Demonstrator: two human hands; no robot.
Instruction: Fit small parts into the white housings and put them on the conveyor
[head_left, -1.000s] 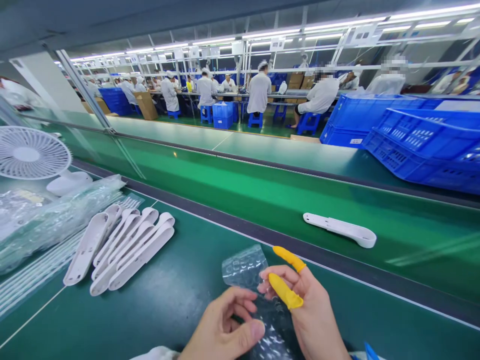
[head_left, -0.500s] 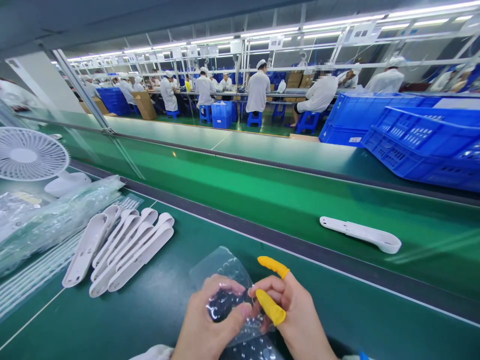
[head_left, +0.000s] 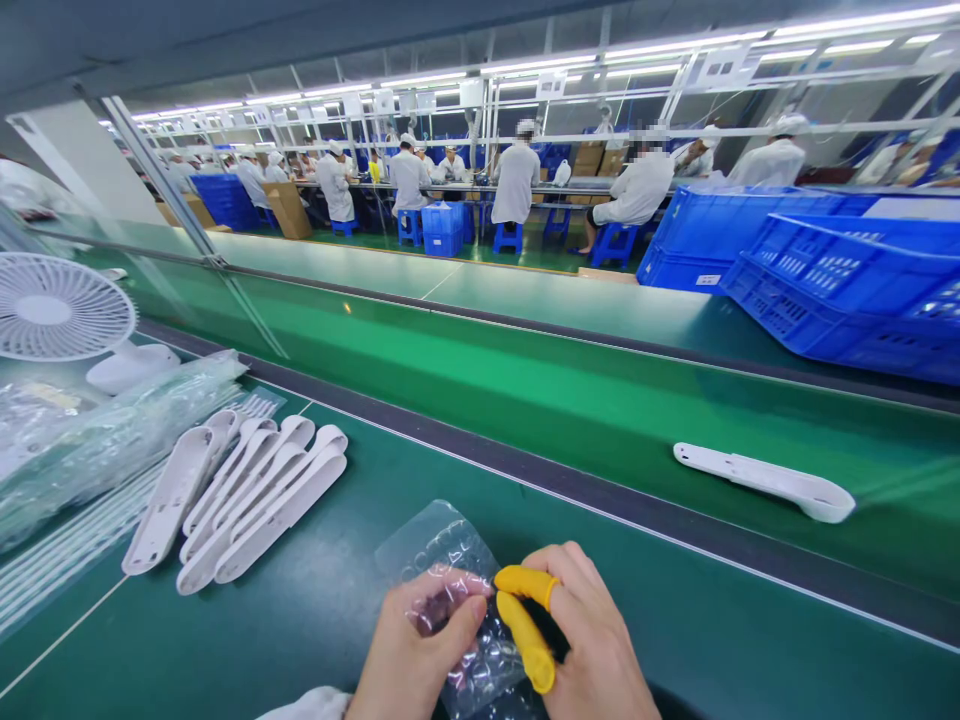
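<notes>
My left hand (head_left: 431, 630) is closed on a clear plastic sheet (head_left: 454, 535) with rounded, shiny marks, pinching it between thumb and fingers. Yellow finger cots cover the thumb and index finger of my right hand (head_left: 581, 630). Those two fingertips meet at the sheet's edge, right beside my left fingertips. Whether they grip the sheet or a small piece on it is too fine to see. Under my hands lies more of the shiny, bubbled plastic (head_left: 517, 700), partly hidden. To the left, several long white plastic arms (head_left: 281, 510) lie fanned out on the green table (head_left: 300, 620).
A single white plastic arm (head_left: 765, 480) lies on the green conveyor belt (head_left: 465, 370) beyond the table. At left are a white fan (head_left: 56, 305) and plastic-wrapped strips (head_left: 112, 460). Blue crates (head_left: 847, 270) stand far right. People in white (head_left: 516, 180) work across the room.
My right index finger has come down from a raised position to meet the thumb at the sheet's edge. On the belt, the white arm has moved to the right.
</notes>
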